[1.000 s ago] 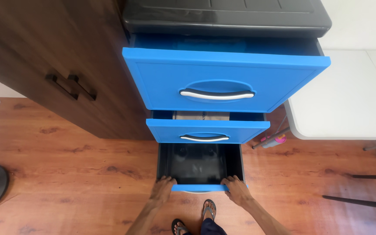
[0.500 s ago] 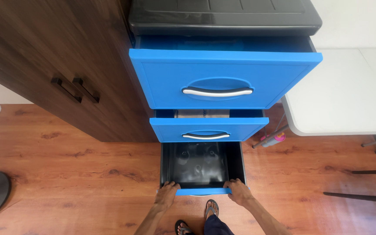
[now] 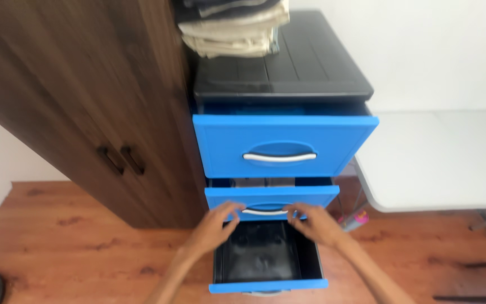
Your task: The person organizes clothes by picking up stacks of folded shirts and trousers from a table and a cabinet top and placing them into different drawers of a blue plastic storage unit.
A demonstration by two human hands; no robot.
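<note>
The middle drawer (image 3: 271, 202) of the blue chest sits at the centre of the view, slightly open, its white handle (image 3: 264, 212) between the two hands. Both hands have left the front edge of the bottom drawer (image 3: 268, 285), at six o'clock and pulled well out with a bare black inside, and risen to this one. The left hand (image 3: 214, 225) and right hand (image 3: 312, 223) hover at its front, fingers spread and curled, gripping nothing; contact is blurred. At twelve o'clock the top drawer (image 3: 282, 141) stands open under folded clothes (image 3: 234, 28). A white table (image 3: 440, 163) lies at three o'clock.
</note>
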